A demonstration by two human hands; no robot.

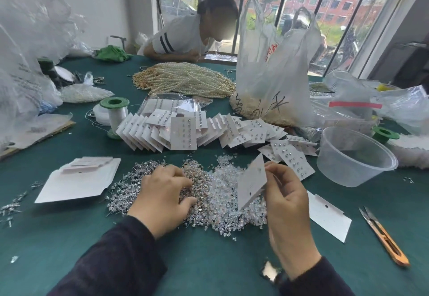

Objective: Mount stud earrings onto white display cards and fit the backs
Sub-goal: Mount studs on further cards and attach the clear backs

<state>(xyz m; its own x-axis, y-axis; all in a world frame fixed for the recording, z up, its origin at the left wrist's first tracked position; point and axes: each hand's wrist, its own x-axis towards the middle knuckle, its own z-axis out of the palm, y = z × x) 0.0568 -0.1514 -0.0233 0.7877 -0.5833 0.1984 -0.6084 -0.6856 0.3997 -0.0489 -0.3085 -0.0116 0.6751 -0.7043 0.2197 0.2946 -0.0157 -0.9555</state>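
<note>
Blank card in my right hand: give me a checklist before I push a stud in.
1. Card gripped: the right hand pinches the blank card by its edge. Ok.
2. Card free of earrings: none show on its visible face. Ok.
3. Stud picked: the left hand rests on the stud pile; whether it pinches one, cannot tell.
4. Backs at hand: the clear backs lie heaped beside the stud pile. Ok.
5. Pin holes found: too small to see. Cannot tell.
</note>
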